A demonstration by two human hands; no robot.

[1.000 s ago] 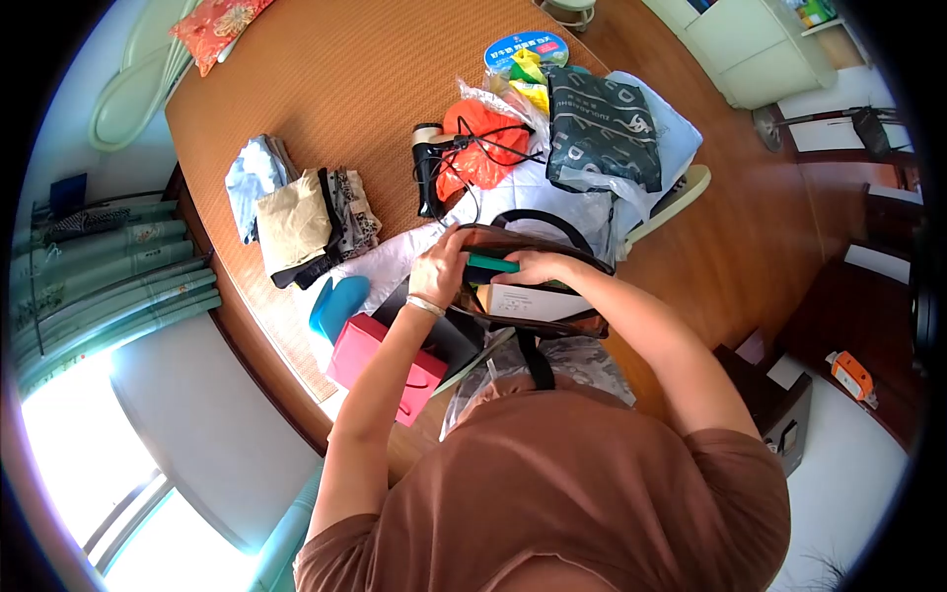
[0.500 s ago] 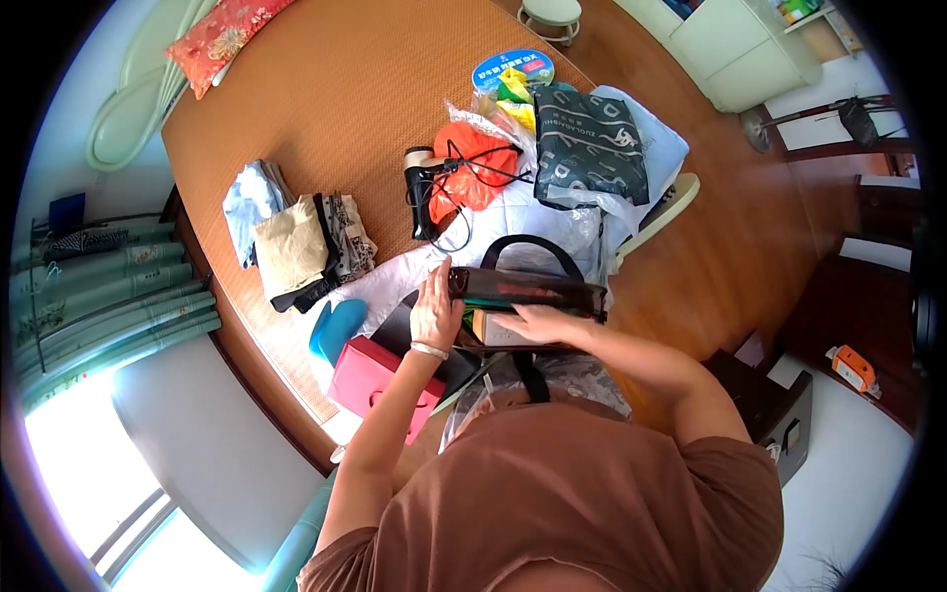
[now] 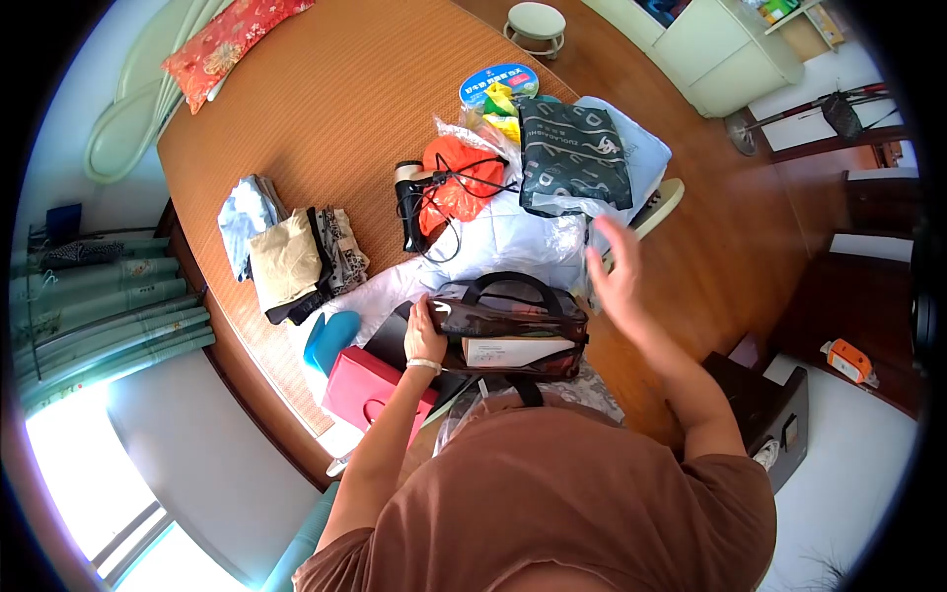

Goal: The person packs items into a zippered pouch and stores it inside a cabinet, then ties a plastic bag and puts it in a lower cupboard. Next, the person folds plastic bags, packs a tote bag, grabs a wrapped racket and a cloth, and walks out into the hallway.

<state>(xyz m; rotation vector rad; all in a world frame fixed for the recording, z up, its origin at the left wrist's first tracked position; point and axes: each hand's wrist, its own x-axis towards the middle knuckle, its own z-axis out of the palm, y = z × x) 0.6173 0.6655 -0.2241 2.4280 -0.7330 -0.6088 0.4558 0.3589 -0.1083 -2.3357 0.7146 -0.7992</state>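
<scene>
A dark see-through handbag (image 3: 508, 321) with a black handle sits right in front of me at the bed's edge. Its mouth gapes on the near side, and a white box (image 3: 523, 352) shows inside. My left hand (image 3: 425, 337) holds the bag's left end, fingers together along its edge. Raised beyond the bag's right end is my right hand (image 3: 618, 274), fingers apart and nothing in it. The dark printed plastic bag (image 3: 575, 158) is the thing closest past its fingertips. A pink-red box-shaped bag (image 3: 371, 387) stands by my left forearm.
On the bed mat (image 3: 375, 89) lie folded clothes (image 3: 288, 259), a hair dryer (image 3: 410, 202) with its cord over an orange bag (image 3: 459, 183), and a blue round fan (image 3: 498, 84). A blue curved object (image 3: 330, 340) is at left. A stool (image 3: 536, 22) stands beyond.
My right hand has come out of the handbag's opening and moved up and right, empty. The handbag has tipped so more of its top and the white box show. My left hand stays at its left end.
</scene>
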